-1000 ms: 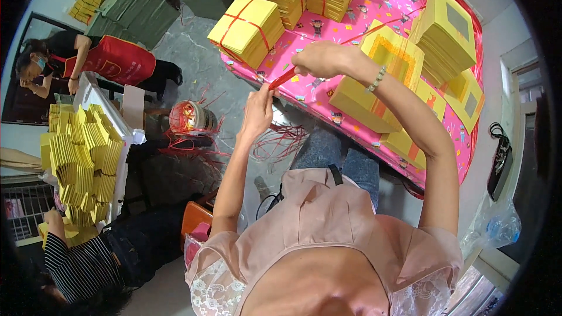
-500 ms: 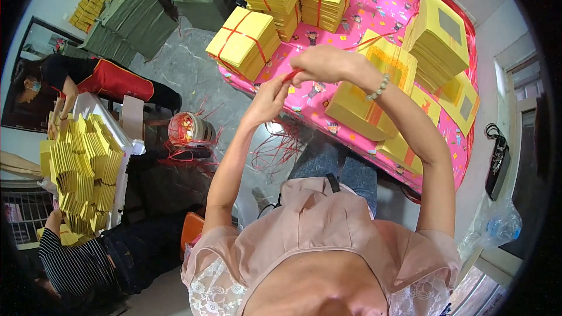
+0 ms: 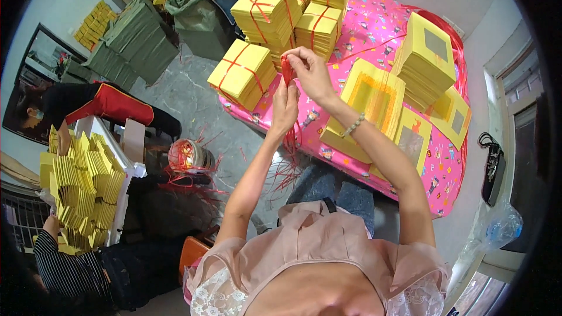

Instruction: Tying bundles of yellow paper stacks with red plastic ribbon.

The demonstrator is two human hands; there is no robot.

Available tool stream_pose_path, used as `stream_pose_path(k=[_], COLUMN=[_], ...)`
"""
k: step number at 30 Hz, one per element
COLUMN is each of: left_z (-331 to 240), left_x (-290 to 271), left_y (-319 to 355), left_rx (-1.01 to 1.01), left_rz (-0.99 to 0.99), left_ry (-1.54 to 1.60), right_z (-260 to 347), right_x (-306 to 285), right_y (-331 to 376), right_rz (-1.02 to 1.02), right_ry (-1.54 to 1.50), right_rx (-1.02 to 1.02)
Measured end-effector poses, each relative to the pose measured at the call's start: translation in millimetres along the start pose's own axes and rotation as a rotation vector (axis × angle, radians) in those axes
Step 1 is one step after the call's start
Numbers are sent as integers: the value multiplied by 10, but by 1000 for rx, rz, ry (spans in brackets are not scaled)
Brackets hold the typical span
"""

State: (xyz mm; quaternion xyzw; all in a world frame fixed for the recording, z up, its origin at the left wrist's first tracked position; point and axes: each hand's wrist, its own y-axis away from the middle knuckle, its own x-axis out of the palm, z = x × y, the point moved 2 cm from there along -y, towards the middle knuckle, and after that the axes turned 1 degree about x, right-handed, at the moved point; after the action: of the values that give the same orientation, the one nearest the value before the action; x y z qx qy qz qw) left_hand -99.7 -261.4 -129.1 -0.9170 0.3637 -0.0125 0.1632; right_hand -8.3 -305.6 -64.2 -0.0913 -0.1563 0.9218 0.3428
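My left hand (image 3: 285, 107) and my right hand (image 3: 311, 71) meet in front of me, both pinching a bundle of red plastic strings (image 3: 286, 72). Loose ends of the strings hang down below my left wrist. The hands hover over the near edge of a pink patterned table (image 3: 374, 35). A loose stack of yellow paper sheets (image 3: 369, 102) lies just right of my right forearm. A tied yellow bundle (image 3: 243, 73) with red string sits at the table's left edge.
Several more tied yellow bundles (image 3: 269, 9) stand at the back, and taller loose stacks (image 3: 426, 58) at the right. A spool of red string (image 3: 188, 155) sits on the floor. At the left, another person (image 3: 70, 263) handles fanned yellow paper (image 3: 82, 193).
Both hands have come closer together and moved up over the table edge. The right hand now joins the left on the red strings, which were stretched out before.
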Motion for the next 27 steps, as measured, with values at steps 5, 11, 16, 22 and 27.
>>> stream_pose_path(k=[5,11,16,22,27], left_z=[-154,-521,-468,-927,-1298], left_x=[92,119,21,-313,-922], left_y=[-30,-57,-76,-102,219], left_rx=[322,252,202,286,119], left_rz=[-93,-138,-250,-321,-230], left_ry=[-168,26,294,677,875], right_z=[162,479,512,26,90], right_x=[241,342,290,364,937], right_y=[127,172,146,318,990], right_rz=[-26,-123,-109,86,432], right_ry=[-103,-184,-128,-28,-210], right_rx=[11,-85,-196,-229,-69])
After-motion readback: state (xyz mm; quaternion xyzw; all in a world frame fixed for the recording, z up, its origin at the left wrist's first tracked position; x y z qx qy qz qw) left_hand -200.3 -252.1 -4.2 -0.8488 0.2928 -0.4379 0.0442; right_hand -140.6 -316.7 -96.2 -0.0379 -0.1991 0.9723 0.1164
